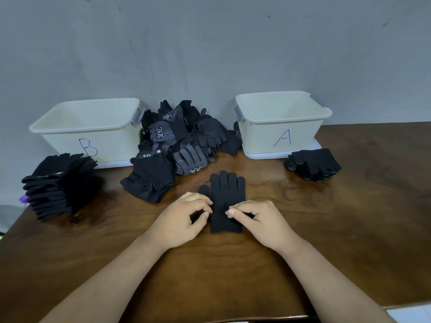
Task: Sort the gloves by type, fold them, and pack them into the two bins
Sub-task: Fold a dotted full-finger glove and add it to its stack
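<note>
Both hands meet over a black glove (228,194) that lies flat on the desk (349,217), fingers pointing away from the person and cuff toward them. The left hand (184,220) has its thumb and forefinger curled together, pinching the glove's left edge just below the thumb part. The right hand (261,221) pinches the fabric near the middle of the palm, fingertips (231,212) turned inward. The two pinches sit close together, almost touching, with the cuff showing between the wrists.

Behind the glove, against the wall, a loose pile of gloves (184,136) lies between two pale bins; some have white dots, others are fingerless. The bin marked B (112,145) stands at the left of the pile, and the bin marked A (261,138) at the right. A tall stack of folded gloves (58,185) leans in front of bin B, well left of the hands. A smaller stack of dotted gloves (313,165) lies just in front of bin A.
</note>
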